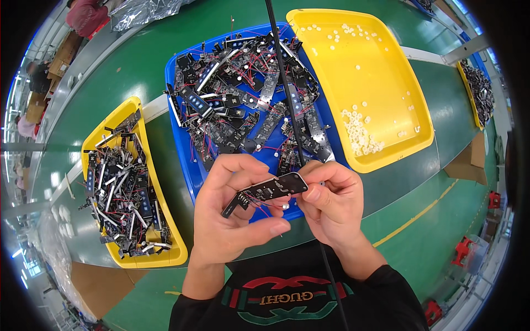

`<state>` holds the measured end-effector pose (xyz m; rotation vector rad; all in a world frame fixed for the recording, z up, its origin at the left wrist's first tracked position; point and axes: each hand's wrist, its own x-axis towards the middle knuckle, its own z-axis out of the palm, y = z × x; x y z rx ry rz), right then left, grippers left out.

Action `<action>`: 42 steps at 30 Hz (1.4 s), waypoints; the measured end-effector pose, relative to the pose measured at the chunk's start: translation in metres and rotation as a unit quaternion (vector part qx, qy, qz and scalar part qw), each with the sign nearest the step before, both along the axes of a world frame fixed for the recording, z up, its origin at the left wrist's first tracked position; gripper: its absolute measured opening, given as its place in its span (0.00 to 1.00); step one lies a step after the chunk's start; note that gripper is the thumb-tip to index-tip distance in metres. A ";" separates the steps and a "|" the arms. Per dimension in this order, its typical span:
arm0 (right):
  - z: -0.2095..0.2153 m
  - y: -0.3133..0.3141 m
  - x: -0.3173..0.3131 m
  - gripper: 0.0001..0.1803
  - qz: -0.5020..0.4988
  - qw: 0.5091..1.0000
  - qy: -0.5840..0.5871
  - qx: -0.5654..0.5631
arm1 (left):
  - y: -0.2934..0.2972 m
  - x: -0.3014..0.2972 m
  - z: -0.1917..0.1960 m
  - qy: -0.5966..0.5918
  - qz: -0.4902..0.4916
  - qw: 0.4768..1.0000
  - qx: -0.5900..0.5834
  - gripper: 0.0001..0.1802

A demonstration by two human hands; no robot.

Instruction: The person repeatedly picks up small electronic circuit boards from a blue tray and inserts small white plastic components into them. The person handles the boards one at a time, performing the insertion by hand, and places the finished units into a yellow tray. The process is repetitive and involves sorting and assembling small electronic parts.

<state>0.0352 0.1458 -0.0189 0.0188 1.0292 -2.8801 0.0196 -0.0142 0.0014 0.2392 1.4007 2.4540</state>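
A narrow black circuit board (pixel 265 191) with a bent end and thin red wires is held up in front of my chest. My left hand (pixel 221 212) grips it between fingers and thumb, palm turned up. At the board's rounded right end, my right hand (pixel 338 203) pinches thumb and forefinger together. A small greyish bit shows between those fingertips, too small to name. Just beyond both hands lies a blue tray (pixel 181 140) heaped with similar boards and red wires. A small white round piece (pixel 285 206) shows below the board, near my left fingers.
To the right, a yellow tray (pixel 386 71) holds scattered small white round pieces (pixel 361 135). Another yellow tray (pixel 179 255) on the left is piled with wired boards. A black cable (pixel 287 83) hangs across the blue tray. Cardboard (pixel 469 160) stands beside the green table.
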 end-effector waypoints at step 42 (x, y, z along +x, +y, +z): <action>0.029 0.024 -0.010 0.11 0.031 0.970 0.062 0.232 | -0.006 0.003 0.004 0.123 0.229 0.953 -0.154 0.29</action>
